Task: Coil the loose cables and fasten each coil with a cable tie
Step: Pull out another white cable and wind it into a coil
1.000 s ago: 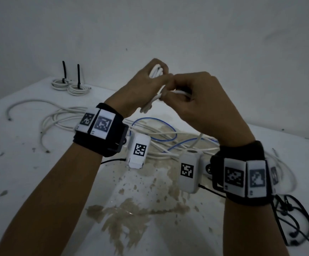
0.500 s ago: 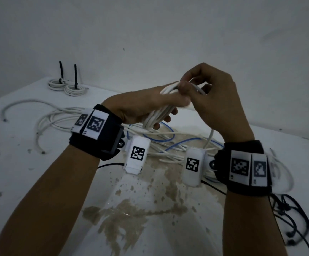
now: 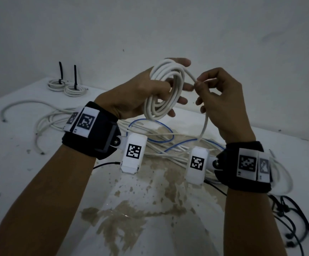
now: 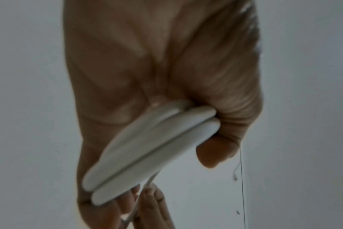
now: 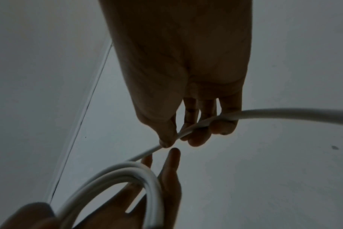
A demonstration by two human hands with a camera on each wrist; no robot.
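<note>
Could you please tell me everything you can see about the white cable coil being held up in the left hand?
The white cable coil is a smooth, round, plastic-looking cable wound into several stacked oval loops, held upright in the air above the table. The left hand grips it, thumb across the loops and fingers through the opening. It is unfinished: a free strand leaves its top, is pinched by the right hand, and trails down to the loose cables below. No cable tie shows on it.

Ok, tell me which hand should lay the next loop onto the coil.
The right hand. It already pinches the free run of the white cable just beside the coil. The left hand holds the coil's loops together, so letting go would probably spill them.
</note>
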